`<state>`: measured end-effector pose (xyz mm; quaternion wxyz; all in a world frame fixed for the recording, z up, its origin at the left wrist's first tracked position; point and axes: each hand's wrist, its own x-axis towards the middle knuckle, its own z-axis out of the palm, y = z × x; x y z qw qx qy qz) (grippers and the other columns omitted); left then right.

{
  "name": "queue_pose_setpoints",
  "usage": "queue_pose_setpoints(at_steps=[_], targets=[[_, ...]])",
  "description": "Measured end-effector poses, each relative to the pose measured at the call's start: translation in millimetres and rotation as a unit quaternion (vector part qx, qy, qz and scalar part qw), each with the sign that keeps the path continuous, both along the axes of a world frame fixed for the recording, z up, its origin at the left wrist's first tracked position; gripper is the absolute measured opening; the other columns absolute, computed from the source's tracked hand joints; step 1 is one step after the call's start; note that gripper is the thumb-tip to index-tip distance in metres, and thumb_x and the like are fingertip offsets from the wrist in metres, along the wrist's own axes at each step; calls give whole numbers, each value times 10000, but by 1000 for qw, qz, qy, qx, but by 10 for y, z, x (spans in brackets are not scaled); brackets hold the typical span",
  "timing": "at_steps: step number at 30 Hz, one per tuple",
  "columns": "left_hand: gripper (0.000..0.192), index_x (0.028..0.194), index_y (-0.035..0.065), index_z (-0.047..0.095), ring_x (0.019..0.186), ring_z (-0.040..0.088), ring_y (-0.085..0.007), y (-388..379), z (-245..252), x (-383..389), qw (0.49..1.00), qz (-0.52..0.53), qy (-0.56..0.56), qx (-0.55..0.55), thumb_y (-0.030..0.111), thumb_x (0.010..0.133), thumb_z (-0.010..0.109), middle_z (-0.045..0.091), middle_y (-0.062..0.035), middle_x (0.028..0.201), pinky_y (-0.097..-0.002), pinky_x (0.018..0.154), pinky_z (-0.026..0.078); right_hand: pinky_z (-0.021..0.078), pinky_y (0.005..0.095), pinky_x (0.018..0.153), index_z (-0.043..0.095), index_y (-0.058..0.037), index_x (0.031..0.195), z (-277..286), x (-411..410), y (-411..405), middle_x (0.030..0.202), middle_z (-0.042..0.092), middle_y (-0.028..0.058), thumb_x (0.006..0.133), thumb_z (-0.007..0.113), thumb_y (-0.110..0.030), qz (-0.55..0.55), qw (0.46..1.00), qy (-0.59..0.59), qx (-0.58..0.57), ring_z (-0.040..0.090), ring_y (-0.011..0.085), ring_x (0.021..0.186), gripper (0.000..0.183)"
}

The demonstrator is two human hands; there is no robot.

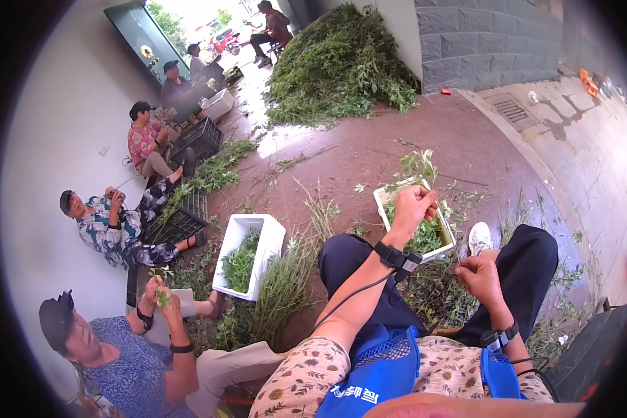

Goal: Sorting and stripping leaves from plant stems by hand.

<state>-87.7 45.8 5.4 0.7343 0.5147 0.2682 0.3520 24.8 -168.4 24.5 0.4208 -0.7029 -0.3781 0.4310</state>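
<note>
Before my knees, my left hand (414,210) pinches a leafy green sprig (419,163), its leaves standing up beyond the fingers. Lower and to the right, my right hand (478,277) has its fingertips closed on the thin bare end of what looks like the same stem (456,255). Between and beneath the two hands stands a white box (380,201) holding picked green leaves (426,237); my left hand and forearm cover part of it. Dark wrist straps with small devices and cables sit on both forearms.
A second white box (277,230) with leaves stands left, beside a bundle of long stems (287,285). A co-worker (130,350) sits close at left; others sit along the wall by black crates (198,138). A big plant heap (339,68) lies at the back. Cuttings litter the floor.
</note>
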Motion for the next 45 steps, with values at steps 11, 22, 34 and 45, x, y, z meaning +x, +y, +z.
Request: queue_pose_setpoints(at_steps=[11, 22, 34, 45], targets=[[199, 723, -3, 596, 515, 514, -54, -37, 75, 41, 932, 109, 173, 301, 134, 849, 665, 588, -15, 588, -223, 464, 398, 461, 280, 526, 675, 57, 825, -92, 1, -23, 619, 644, 143, 745, 689, -39, -12, 983, -183, 32, 596, 134, 546, 126], [189, 779, 8, 603, 492, 490, -38, 30, 117, -51, 974, 95, 112, 170, 138, 914, 578, 588, -4, 621, -199, 442, 374, 424, 248, 497, 669, 58, 877, 13, -12, -64, 603, 614, 58, 830, 629, -56, 13, 992, -109, 58, 536, 74, 540, 130], [180, 1039, -18, 630, 706, 588, -98, 2, 219, -152, 986, -99, -3, 137, 76, 889, 597, 674, -109, 899, -223, 627, 484, 367, 223, 445, 675, 12, 925, 132, 200, -20, 613, 598, 13, 870, 604, -98, -47, 994, -19, 101, 473, 46, 483, 142], [383, 1164, -29, 563, 747, 567, -90, -102, 277, -61, 972, -230, -30, 33, 164, 853, 679, 651, -97, 964, -189, 582, 433, 362, 215, 477, 670, 23, 952, 69, 19, 40, 638, 590, -1, 876, 615, -70, -17, 997, 40, 65, 471, 31, 540, 132]])
